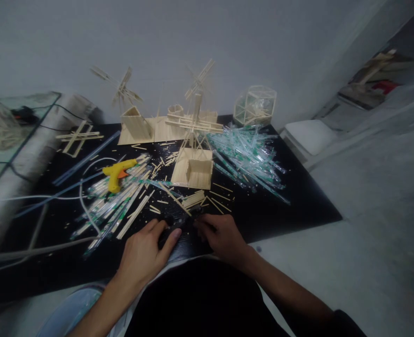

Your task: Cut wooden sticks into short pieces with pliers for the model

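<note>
My left hand (144, 250) is closed round a black hand tool (183, 220), which may be cutters or pliers; its kind is hard to tell against the dark table. Close by on the right, my right hand (224, 236) has its fingers pinched at the tool's far end, and what they hold is hidden. A thin wooden stick (175, 197) runs up and left from that end. Just beyond the tool lies a small pile of short cut sticks (193, 199), with several loose sticks (221, 196) beside it.
A yellow glue gun (117, 174) rests on wrapped sticks (122, 206) at left. Behind stand wooden windmill models (134, 125) and a nearer one (192, 168). Plastic wrappers (249, 154) heap up at right, below a polyhedron frame (257, 105). A white cable (82, 192) crosses the left side.
</note>
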A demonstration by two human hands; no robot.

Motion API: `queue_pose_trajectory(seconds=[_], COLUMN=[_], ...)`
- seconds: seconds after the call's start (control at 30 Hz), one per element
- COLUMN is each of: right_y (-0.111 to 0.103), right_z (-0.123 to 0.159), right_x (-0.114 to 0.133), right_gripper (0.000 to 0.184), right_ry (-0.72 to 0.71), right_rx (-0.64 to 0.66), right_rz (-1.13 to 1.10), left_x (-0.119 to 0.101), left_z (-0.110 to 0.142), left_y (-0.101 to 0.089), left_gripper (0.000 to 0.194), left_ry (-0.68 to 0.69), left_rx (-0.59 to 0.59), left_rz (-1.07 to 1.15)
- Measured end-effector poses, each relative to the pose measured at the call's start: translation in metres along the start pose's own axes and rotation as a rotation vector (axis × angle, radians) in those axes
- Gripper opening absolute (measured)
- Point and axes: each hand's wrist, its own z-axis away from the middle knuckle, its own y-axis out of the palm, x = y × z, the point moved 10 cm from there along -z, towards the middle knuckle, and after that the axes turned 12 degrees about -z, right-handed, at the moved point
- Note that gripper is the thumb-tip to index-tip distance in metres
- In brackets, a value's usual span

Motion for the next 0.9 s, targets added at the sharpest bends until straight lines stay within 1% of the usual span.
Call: queue_pose_trajectory(seconds=[0.13, 0.33, 0.43, 0.53, 0.73, 0.77, 0.83, 0.9], right_y=[0.002, 0.007, 0.013, 0.023, 0.054, 0.058, 0.061, 0.056], right_z=[-0.001, 0.001, 0.002, 0.005, 0.023, 0.025, 0.026, 0.023], right_x=[-0.007, -0.012, -0.012, -0.012, -0.014, -0.014, -0.016, -0.019], right_gripper=[0.031, 0.033, 0.038, 0.043, 0.037, 0.037, 0.037, 0.038], right_ry=[0.077, 0.190, 0.233, 0.278, 0.470, 0.489, 0.494, 0.468], right_rx=[0.059, 0.141, 0.233, 0.353, 0.529, 0.539, 0.517, 0.474], right_rz=[-0.136, -0.371, -0.539, -0.723, -1.191, -1.232, -1.250, -1.179], left_x=[0.000, -0.002, -0.006, -0.009, -0.017, -0.017, -0.015, -0.012], left_z=[0.003, 0.005, 0.004, 0.004, 0.004, 0.004, 0.005, 0.004], left_y=[0.000, -0.004, -0.009, -0.014, -0.014, -0.013, -0.010, -0.007], left_gripper=[0.050, 0.048, 0.046, 0.042, 0.039, 0.039, 0.040, 0.041], left_ry=[0.017, 0.058, 0.090, 0.134, 0.291, 0.309, 0.316, 0.293], left_rx=[-0.007, -0.053, -0.058, -0.040, 0.004, 0.008, 0.014, 0.030], left_rz=[0.017, 0.064, 0.109, 0.182, 0.300, 0.303, 0.289, 0.255])
